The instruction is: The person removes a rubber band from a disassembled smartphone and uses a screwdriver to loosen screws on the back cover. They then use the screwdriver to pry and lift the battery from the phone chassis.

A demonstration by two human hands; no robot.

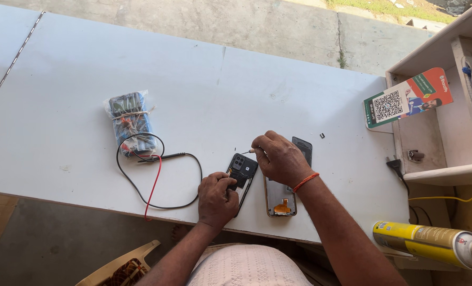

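Note:
An opened black phone body (pixel 243 170) lies on the white table (pixel 204 100) near its front edge. My left hand (pixel 216 197) presses down on the lower part of it. My right hand (pixel 279 158) grips a thin white-handled tool (pixel 250 151) whose tip points left, just above the phone's top. Under my right wrist lies the phone's separated screen panel (pixel 280 202), face down, with an orange flex cable showing. A dark back cover (pixel 304 148) peeks out behind my right hand.
A plastic-wrapped meter (pixel 130 123) with black and red leads (pixel 156 182) lies to the left. A small dark part (pixel 322 135) sits right of my hand. A white shelf (pixel 442 132) with a printed card stands at the right; a yellow spray can (pixel 432 243) lies below it.

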